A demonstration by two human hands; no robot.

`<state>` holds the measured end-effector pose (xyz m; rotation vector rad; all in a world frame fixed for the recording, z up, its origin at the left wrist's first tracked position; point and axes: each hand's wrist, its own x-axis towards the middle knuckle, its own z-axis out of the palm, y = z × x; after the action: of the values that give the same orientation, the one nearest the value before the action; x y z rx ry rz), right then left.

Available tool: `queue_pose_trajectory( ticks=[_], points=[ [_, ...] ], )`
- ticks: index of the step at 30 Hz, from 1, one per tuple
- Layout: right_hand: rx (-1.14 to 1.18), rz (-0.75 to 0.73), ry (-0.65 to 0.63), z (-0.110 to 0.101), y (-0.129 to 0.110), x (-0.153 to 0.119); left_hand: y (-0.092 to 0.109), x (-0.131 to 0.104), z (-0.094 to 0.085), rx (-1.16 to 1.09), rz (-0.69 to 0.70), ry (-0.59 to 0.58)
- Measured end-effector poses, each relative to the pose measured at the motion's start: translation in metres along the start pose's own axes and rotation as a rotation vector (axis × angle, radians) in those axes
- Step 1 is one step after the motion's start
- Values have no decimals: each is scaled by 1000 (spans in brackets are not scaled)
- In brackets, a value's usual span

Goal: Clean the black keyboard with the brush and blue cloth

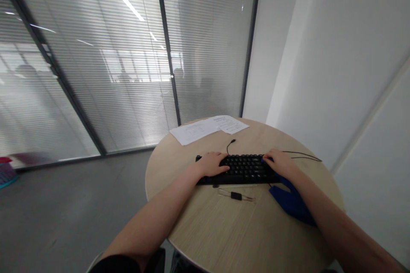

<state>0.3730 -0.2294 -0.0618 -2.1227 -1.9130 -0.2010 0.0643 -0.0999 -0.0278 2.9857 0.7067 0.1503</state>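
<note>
A black keyboard [246, 168] lies across the middle of the round table. My left hand [213, 164] rests over its left end, palm down, with the thumb spread away from the fingers on the keys. At the right part of the keyboard, my right hand [277, 163] is closed on a blue cloth [290, 200]. A bit of the cloth shows at the fingertips; the rest trails under the wrist onto the table. In front of the keyboard lies a wire keycap puller [236, 196] with a black middle, apart from both hands.
Printed paper sheets [205, 129] lie at the far side of the wooden table [230, 234]. A black cable's plug end [232, 140] sits behind the keyboard, and a cable loop [307, 155] reaches right. Beyond stand a glass partition with blinds [134, 94] and a white wall [346, 72].
</note>
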Motion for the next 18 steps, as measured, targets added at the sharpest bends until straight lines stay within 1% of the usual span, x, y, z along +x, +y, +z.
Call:
queue_pose_trajectory(
  ticks=[4, 9, 15, 18],
  points=[
    [35, -10, 4, 1, 1, -2, 0, 0, 0, 1, -2, -8],
    [-12, 20, 10, 3, 0, 2, 1, -1, 0, -7, -7, -15],
    [9, -23, -12, 2, 1, 1, 1, -1, 0, -1, 1, 2],
    [-3, -2, -16, 2, 1, 1, 2, -1, 0, 0, 6, 0]
  ],
)
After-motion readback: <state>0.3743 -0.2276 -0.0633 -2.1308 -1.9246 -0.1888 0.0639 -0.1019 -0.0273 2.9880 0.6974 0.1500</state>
